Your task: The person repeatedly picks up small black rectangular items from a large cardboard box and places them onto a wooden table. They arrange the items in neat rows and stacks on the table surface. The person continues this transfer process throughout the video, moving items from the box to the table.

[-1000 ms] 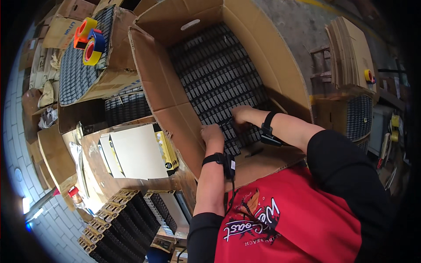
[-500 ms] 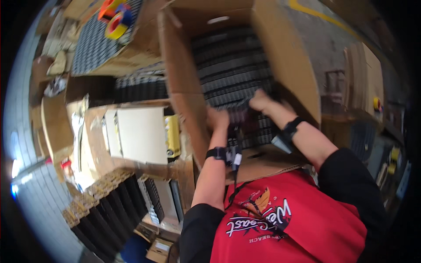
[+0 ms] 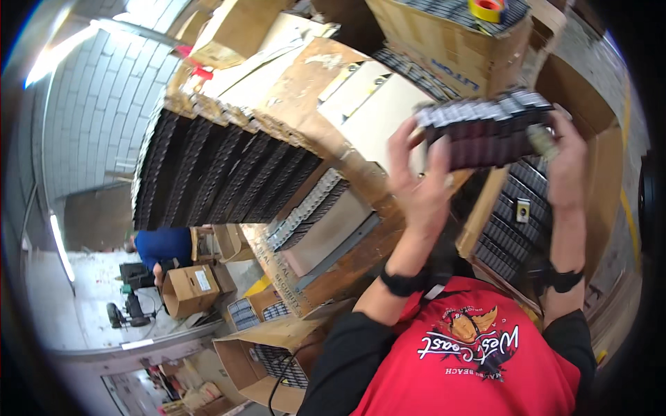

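Observation:
Between my two hands hangs a row of small black boxes, lifted above the table edge and blurred by motion. My left hand grips its left end, with thumb and fingers bent around it. At the right end my right hand closes on the row, beside a small blurred yellowish-green patch. Below them stands a tall open cardboard box, packed with rows of the same dark boxes. One small yellow-and-black piece lies on top of those rows.
On the wooden table stand a long stack of black trays, pale cardboard sheets and a partly filled tray. A carton with yellow tape is at the back. Another person bends near a carton at far left.
My hands have come up out of the cardboard box with the row of small black boxes. The view has swung left, toward the table and the stacked trays.

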